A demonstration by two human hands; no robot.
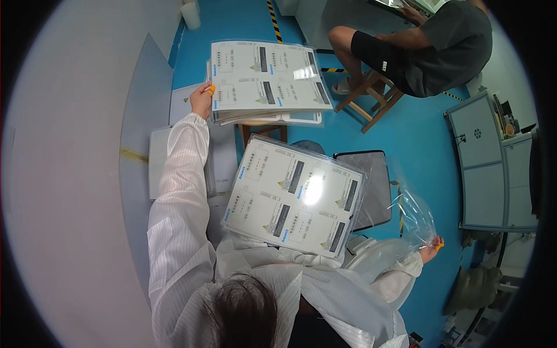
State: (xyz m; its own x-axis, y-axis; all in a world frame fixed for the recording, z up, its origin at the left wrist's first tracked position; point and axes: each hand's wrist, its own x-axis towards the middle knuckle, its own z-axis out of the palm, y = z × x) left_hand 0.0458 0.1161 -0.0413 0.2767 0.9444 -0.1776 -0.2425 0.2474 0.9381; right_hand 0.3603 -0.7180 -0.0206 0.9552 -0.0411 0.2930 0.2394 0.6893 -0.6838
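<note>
My left hand (202,101) reaches forward and pinches the left edge of a stack of printed label sheets (243,93), an orange cover on one fingertip. The stack lies on a wooden stool (281,132), its lower layers slightly uneven. My right hand (429,249) is out to the right, closed on a clear plastic film (413,217) that hangs crumpled from it. One orange fingertip shows there too. Between my arms, a second batch of printed label sheets (267,188) lies tilted over my lap, shiny on top. How many sheets it holds cannot be told.
A dark-edged grey padded panel (371,185) sits beyond the lap sheets. Boxes (223,156) stand under my left arm, beside a grey board (145,116). Ahead right, another person (429,55) sits on a wooden stool (371,95). A grey cabinet (484,168) stands right.
</note>
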